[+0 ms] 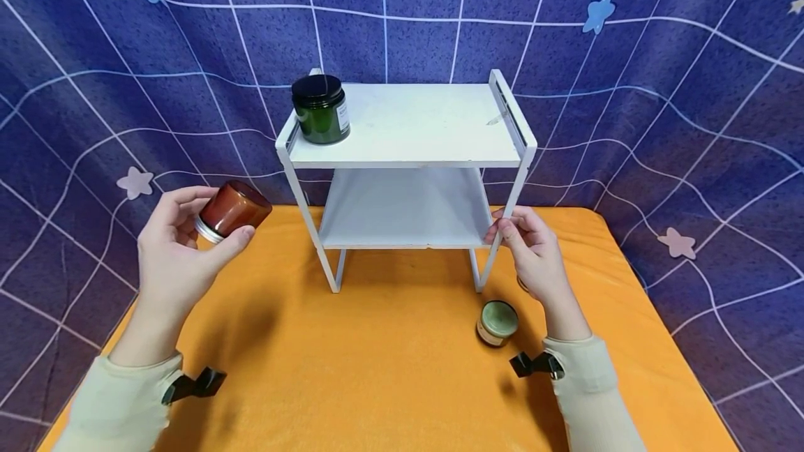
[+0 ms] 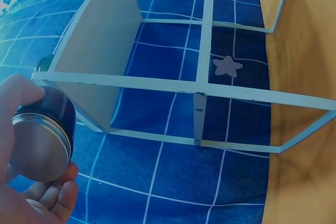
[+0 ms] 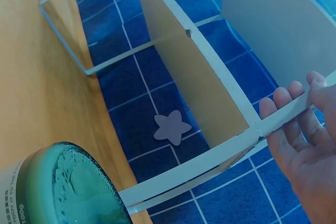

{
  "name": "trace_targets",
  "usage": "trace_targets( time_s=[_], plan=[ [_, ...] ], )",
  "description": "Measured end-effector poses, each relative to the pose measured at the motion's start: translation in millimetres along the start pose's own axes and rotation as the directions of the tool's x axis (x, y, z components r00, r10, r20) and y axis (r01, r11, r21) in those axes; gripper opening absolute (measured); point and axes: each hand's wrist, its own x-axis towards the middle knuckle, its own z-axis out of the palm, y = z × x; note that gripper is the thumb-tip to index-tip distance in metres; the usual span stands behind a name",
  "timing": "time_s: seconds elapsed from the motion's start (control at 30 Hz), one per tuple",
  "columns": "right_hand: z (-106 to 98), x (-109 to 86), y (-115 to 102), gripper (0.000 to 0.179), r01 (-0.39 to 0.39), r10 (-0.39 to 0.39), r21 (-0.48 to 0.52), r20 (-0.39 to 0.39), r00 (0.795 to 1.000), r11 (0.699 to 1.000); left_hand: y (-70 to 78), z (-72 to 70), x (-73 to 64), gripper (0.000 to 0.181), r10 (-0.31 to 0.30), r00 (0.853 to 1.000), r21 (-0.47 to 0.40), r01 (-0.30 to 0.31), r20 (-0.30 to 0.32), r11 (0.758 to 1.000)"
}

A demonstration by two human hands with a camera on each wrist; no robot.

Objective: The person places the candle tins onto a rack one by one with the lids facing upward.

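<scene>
Two hands flank a white rack [image 1: 402, 164], and both are grasping something. The left hand [image 1: 172, 250] has its thumb and fingers round an amber jar [image 1: 236, 206], raised off the orange cloth [image 1: 377, 368] and apart from the rack, which stands to that hand's right. The jar is tilted, its silver lid [image 2: 42, 148] at the lower end. The right hand [image 1: 534, 246] grips the front leg [image 1: 518, 183] of the rack on its own side, just beside the lower shelf [image 1: 405, 208], fingers wrapped behind and thumb in front.

Ahead of the left hand and to its right, a dark-lidded green jar [image 1: 323, 121] stands upright at the end of the top shelf [image 1: 421, 121] nearer that hand. Closer to the wearer than the right hand, and a little to its left, a small labelled jar [image 1: 497, 319], pale green on top, sits on the cloth. Just beside the right hand's heel shows the edge of a round object [image 1: 522, 284], mostly hidden. Beyond both hands hangs a blue curtain [image 1: 421, 40] with stars [image 1: 599, 12].
</scene>
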Motion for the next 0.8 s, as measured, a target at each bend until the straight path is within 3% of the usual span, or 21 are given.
trace_targets(
  time_s=[0.4,0.8],
  plan=[
    [-0.9,0.4,1.4,0.017,0.007,-0.007,0.011,0.008,1.000,1.000,4.5,-0.6,6.6,0.071,0.014,0.999,-0.069,-0.017,-0.041,0.997],
    [-1.3,0.3,1.9,0.017,0.007,-0.007,0.016,0.011,1.000,1.000,8.1,-0.9,11.5,0.068,0.009,0.997,-0.084,-0.016,-0.082,0.996]
  ],
)
